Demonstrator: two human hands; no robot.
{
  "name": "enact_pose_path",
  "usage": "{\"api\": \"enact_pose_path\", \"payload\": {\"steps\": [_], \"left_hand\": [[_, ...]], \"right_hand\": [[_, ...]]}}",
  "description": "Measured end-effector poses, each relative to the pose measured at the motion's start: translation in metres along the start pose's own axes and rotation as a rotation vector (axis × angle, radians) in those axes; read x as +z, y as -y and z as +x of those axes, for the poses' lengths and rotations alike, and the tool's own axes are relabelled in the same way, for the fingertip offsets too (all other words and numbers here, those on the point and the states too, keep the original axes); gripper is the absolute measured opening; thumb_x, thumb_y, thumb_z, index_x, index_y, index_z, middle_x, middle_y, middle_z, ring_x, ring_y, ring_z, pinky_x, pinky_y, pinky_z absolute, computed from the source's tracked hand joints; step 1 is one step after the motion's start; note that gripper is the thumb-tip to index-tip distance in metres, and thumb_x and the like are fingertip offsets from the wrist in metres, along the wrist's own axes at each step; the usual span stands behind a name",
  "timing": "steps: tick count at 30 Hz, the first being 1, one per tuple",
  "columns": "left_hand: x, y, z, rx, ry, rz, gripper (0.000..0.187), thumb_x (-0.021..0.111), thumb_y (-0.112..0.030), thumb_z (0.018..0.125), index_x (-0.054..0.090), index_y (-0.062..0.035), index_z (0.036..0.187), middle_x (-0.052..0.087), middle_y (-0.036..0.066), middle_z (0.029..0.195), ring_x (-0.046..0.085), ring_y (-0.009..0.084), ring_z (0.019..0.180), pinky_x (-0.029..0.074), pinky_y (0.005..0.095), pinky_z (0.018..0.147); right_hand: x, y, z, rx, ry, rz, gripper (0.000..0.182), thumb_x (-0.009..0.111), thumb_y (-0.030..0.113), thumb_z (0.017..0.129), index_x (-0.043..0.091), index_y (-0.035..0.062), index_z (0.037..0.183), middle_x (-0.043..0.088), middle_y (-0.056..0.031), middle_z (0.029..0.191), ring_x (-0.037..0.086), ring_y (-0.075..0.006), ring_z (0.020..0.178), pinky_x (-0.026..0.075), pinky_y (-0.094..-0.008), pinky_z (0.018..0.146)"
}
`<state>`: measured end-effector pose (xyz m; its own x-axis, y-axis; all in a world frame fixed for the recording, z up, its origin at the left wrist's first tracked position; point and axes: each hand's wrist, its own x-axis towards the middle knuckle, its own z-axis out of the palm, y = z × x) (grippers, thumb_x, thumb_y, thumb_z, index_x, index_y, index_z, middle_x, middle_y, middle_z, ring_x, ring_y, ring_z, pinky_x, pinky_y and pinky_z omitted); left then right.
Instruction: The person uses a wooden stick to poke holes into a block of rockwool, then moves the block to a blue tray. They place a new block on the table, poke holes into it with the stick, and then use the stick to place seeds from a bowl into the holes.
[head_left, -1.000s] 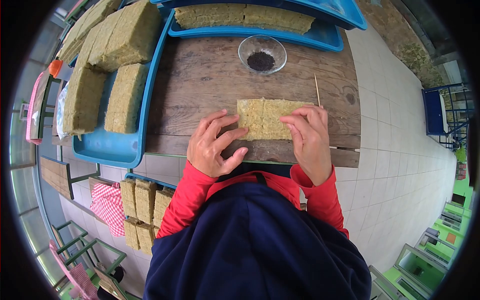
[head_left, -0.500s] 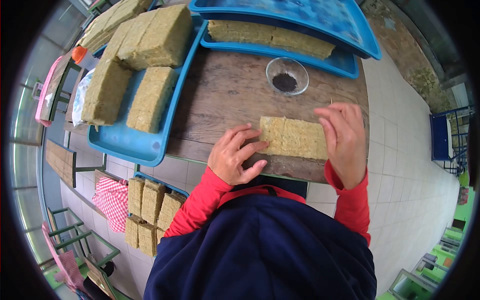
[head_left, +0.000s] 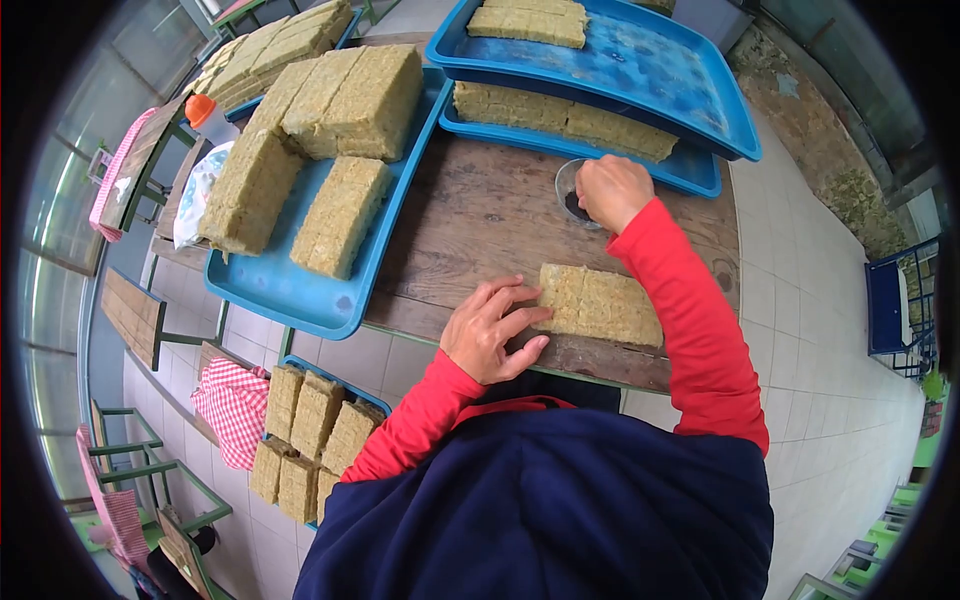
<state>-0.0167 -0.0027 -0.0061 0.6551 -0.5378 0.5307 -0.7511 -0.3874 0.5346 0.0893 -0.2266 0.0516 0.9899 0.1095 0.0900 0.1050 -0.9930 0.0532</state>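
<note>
A fibrous yellow-brown block [head_left: 605, 306] lies flat near the front edge of the wooden table [head_left: 480, 215]. My left hand [head_left: 497, 330] rests beside it, fingers apart, fingertips touching its left end. At the glass bowl [head_left: 565, 190], my right hand [head_left: 612, 190] has its fingers pinched together over the dark grains [head_left: 576, 206]; its fingertips reach into the bowl, and whatever they hold is too small to make out. The right hand covers much of the bowl.
Left of the block stands a blue tray [head_left: 345, 300] with more fibrous blocks [head_left: 345, 215]. Stacked blue trays [head_left: 600, 75] with blocks are at the back. Lower left, another tray holds several blocks [head_left: 318, 415]. A bottle with an orange cap [head_left: 200, 110] stands at the far left.
My right hand has moved from above the block's right end, back and left to the glass bowl. The left hand stays at the block's left end. The whole view has shifted slightly.
</note>
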Motion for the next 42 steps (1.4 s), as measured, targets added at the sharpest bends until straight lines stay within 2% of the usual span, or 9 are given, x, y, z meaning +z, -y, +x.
{"api": "enact_pose_path", "payload": {"steps": [2, 4, 20, 22, 25, 32, 34, 37, 42], "left_hand": [[0.000, 0.000, 0.000, 0.002, 0.002, 0.001, 0.030, 0.073, -0.025, 0.072, 0.073, -0.0126, 0.099, 0.066, 0.007, 0.109, 0.057, 0.0312, 0.112, 0.050, 0.0411, 0.091], [0.001, 0.001, 0.000, 0.001, -0.002, -0.003, 0.029, 0.073, -0.025, 0.072, 0.073, -0.0125, 0.098, 0.066, 0.007, 0.109, 0.057, 0.0314, 0.111, 0.050, 0.0411, 0.090], [0.001, 0.000, -0.001, -0.005, -0.010, 0.009, 0.029, 0.073, -0.023, 0.071, 0.073, -0.0131, 0.098, 0.066, 0.006, 0.109, 0.058, 0.0310, 0.110, 0.050, 0.0407, 0.089], [0.000, 0.000, 0.000, 0.018, -0.006, 0.026, 0.025, 0.071, -0.023, 0.077, 0.071, -0.0117, 0.099, 0.064, 0.006, 0.109, 0.057, 0.0299, 0.110, 0.051, 0.0402, 0.089], [0.002, 0.000, -0.001, -0.009, -0.010, 0.016, 0.029, 0.073, -0.022, 0.070, 0.073, -0.0131, 0.098, 0.067, 0.006, 0.109, 0.058, 0.0315, 0.110, 0.050, 0.0408, 0.089], [0.002, -0.001, -0.001, -0.016, -0.006, -0.007, 0.028, 0.072, -0.020, 0.070, 0.073, -0.0122, 0.097, 0.067, 0.007, 0.108, 0.058, 0.0327, 0.110, 0.049, 0.0414, 0.090], [0.001, -0.001, 0.000, -0.009, -0.007, 0.006, 0.027, 0.071, -0.019, 0.071, 0.073, -0.0106, 0.096, 0.067, 0.009, 0.108, 0.058, 0.0332, 0.109, 0.049, 0.0420, 0.090], [0.002, -0.001, 0.000, -0.013, 0.002, -0.003, 0.026, 0.070, -0.019, 0.071, 0.073, -0.0085, 0.095, 0.067, 0.011, 0.106, 0.058, 0.0342, 0.108, 0.049, 0.0425, 0.090], [0.004, -0.002, 0.001, -0.008, -0.010, 0.045, 0.027, 0.070, -0.019, 0.070, 0.073, -0.0079, 0.094, 0.067, 0.011, 0.105, 0.059, 0.0343, 0.108, 0.049, 0.0425, 0.090]], "right_hand": [[0.000, 0.004, 0.004, 0.025, 0.045, 0.017, 0.004, 0.069, 0.012, 0.075, 0.072, 0.0096, 0.074, 0.069, -0.0163, 0.077, 0.068, -0.0341, 0.078, 0.053, -0.0431, 0.069], [-0.007, 0.007, 0.003, 0.013, 0.185, 0.003, 0.014, 0.061, 0.003, 0.078, 0.073, 0.0022, 0.084, 0.071, -0.0186, 0.089, 0.070, -0.0339, 0.085, 0.056, -0.0423, 0.071], [-0.009, 0.004, -0.003, 0.008, 0.145, 0.043, 0.011, 0.062, 0.003, 0.076, 0.072, 0.0023, 0.080, 0.071, -0.0191, 0.086, 0.070, -0.0340, 0.083, 0.056, -0.0421, 0.070], [-0.009, 0.004, -0.006, 0.008, 0.070, 0.060, 0.011, 0.061, 0.003, 0.076, 0.072, 0.0029, 0.079, 0.070, -0.0187, 0.083, 0.070, -0.0340, 0.080, 0.056, -0.0420, 0.068], [-0.006, 0.002, -0.008, -0.024, -0.013, 0.069, 0.010, 0.061, 0.004, 0.075, 0.071, 0.0034, 0.076, 0.070, -0.0186, 0.079, 0.070, -0.0338, 0.077, 0.055, -0.0423, 0.066], [-0.022, -0.002, -0.033, -0.087, -0.227, 0.090, 0.006, 0.063, 0.005, 0.075, 0.068, 0.0041, 0.073, 0.067, -0.0150, 0.078, 0.067, -0.0348, 0.073, 0.054, -0.0437, 0.063], [-0.036, -0.002, -0.056, -0.089, -0.354, 0.287, 0.005, 0.065, 0.011, 0.080, 0.067, 0.0069, 0.078, 0.061, -0.0107, 0.077, 0.062, -0.0327, 0.071, 0.047, -0.0433, 0.062], [-0.060, -0.001, -0.096, -0.062, -0.390, 0.370, 0.005, 0.067, 0.010, 0.081, 0.066, 0.0055, 0.081, 0.060, -0.0097, 0.077, 0.061, -0.0290, 0.069, 0.046, -0.0390, 0.060], [-0.047, -0.018, -0.155, 0.052, -0.291, 0.478, 0.003, 0.067, 0.009, 0.081, 0.065, 0.0069, 0.080, 0.057, -0.0084, 0.077, 0.060, -0.0301, 0.067, 0.046, -0.0396, 0.059]]}}
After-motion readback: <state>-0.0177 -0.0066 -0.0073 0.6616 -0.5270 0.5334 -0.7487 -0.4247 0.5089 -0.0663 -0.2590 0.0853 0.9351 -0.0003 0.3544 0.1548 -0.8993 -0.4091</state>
